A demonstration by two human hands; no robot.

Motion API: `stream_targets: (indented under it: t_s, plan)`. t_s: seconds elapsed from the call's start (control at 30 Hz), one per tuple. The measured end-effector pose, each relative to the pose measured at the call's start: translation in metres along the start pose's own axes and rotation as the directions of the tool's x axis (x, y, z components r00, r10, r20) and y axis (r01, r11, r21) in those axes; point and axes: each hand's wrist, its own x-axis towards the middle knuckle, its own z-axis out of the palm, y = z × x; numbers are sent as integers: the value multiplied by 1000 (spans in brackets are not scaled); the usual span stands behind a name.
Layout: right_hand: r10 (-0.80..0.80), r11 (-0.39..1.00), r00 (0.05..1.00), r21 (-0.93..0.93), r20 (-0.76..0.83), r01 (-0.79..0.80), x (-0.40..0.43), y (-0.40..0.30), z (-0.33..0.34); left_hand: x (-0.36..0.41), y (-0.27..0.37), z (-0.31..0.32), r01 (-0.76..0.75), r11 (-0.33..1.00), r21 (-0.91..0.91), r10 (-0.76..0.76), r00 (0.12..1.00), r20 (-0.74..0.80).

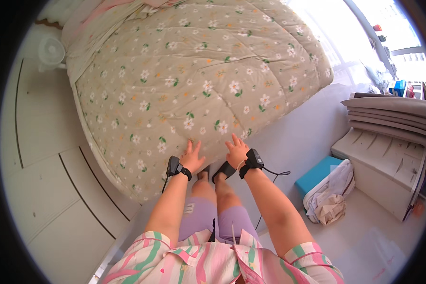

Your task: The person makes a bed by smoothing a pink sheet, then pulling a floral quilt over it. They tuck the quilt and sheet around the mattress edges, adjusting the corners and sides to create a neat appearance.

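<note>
A beige quilt (184,85) printed with white flowers, green leaves and small orange flowers covers the bed before me. My left hand (192,157), palm down with its fingers spread, is over the quilt's near edge and holds nothing. Close by on the right, my right hand (238,152) also has its fingers apart and nothing in them, at the same edge. Whether either hand touches the fabric, I cannot tell. Each wrist bears a black strapped device with a cable, and a beaded bracelet circles the right wrist.
White cabinet doors (46,113) line the left, near a small white fan (52,50). At right, folded grey-brown padding (390,110) lies on a white storage box (380,167). A blue-and-white bin (317,175) filled with papers stands beside it. A bright window (408,32) is behind.
</note>
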Motion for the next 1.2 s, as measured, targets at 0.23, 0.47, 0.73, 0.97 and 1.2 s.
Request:
stream_targets:
  t_s: [0.23,0.47,0.73,0.97,1.2]
  plan:
    - [-8,1000,999,27,-32,9,43,40,-42,67,70,-26,136,986,97,-153,968,197]
    - [-7,994,986,109,166,-11,90,77,-95,82,84,-37,231,968,94,-249,922,297]
    - [122,993,992,-5,-34,-122,139,164,-206,161,194,-79,50,998,41,-44,991,-127]
    - [101,990,994,94,41,-104,170,291,-276,252,360,-61,-255,966,47,258,963,-82]
    - [20,989,996,146,-87,-8,166,379,-307,287,491,-48,-21,991,133,10,997,83]
